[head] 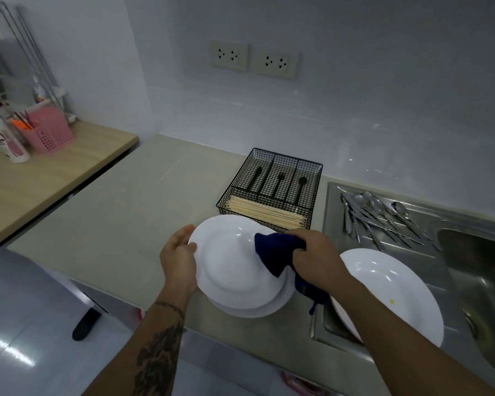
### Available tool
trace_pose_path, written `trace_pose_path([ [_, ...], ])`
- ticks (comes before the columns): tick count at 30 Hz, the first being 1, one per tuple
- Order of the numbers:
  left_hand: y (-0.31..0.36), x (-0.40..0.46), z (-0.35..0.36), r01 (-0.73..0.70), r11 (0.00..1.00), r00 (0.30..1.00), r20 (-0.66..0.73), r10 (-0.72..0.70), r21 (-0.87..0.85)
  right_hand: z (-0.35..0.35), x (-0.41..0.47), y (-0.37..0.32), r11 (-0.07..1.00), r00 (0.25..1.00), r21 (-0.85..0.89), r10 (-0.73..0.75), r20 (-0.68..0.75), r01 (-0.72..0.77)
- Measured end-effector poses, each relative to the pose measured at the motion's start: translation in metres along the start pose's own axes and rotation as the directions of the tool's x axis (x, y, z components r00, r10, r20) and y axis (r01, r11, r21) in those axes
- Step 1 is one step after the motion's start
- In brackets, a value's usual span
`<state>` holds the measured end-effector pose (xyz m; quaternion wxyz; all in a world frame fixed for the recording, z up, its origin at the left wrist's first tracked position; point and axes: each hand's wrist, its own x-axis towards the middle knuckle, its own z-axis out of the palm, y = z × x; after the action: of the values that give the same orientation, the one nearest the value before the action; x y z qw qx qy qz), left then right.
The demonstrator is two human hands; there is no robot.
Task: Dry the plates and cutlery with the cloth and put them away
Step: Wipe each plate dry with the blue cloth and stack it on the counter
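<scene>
Fingers of the left hand (179, 252) curl round the left rim of a smooth round white plate (229, 258), tilted above a second white plate (257, 308) on the matte beige countertop (120, 224), while the right hand (312, 250) clenches a crumpled dark blue cloth (275, 250) against its face. Behind stands a black wire mesh cutlery tray (269, 187); right, a third white plate (389, 290) leans on the ridged steel sink drainer (429, 252) near loose steel cutlery (377, 215), and bare countertop stretches left
</scene>
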<state>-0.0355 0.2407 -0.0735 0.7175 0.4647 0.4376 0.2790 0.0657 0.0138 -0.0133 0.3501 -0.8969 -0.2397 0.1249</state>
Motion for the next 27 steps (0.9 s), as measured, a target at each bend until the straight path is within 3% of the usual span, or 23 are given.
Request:
trace_pose_path([
  [5, -0.004, -0.007, -0.003, -0.198, 0.92, 0.977, -0.003, 0.212, 0.337, -0.032, -0.004, 0.019, 0.984, 0.987, 0.13, 0.134, -0.092, -0.121],
  [10, -0.008, -0.007, -0.003, -0.308, 0.81, 0.95, 0.118, 0.289, 0.499, -0.063, -0.016, 0.043, 0.951, 0.952, 0.218, 0.259, -0.163, -0.221],
  [20, -0.025, -0.011, 0.007, -0.304, 0.674, 0.95, 0.162, 0.267, 0.673, -0.106, -0.049, 0.096, 0.872, 0.891, 0.358, 0.417, -0.181, -0.335],
  [24, -0.02, -0.031, 0.03, -0.35, 0.6, 0.922, 0.153, 0.355, 0.719, -0.126, -0.058, 0.11, 0.887, 0.903, 0.337, 0.389, -0.18, -0.315],
  [27, -0.023, -0.054, 0.064, -0.461, 0.538, 0.863, 0.216, 0.456, 0.706, -0.141, -0.064, 0.122, 0.894, 0.907, 0.319, 0.382, -0.178, -0.314],
])
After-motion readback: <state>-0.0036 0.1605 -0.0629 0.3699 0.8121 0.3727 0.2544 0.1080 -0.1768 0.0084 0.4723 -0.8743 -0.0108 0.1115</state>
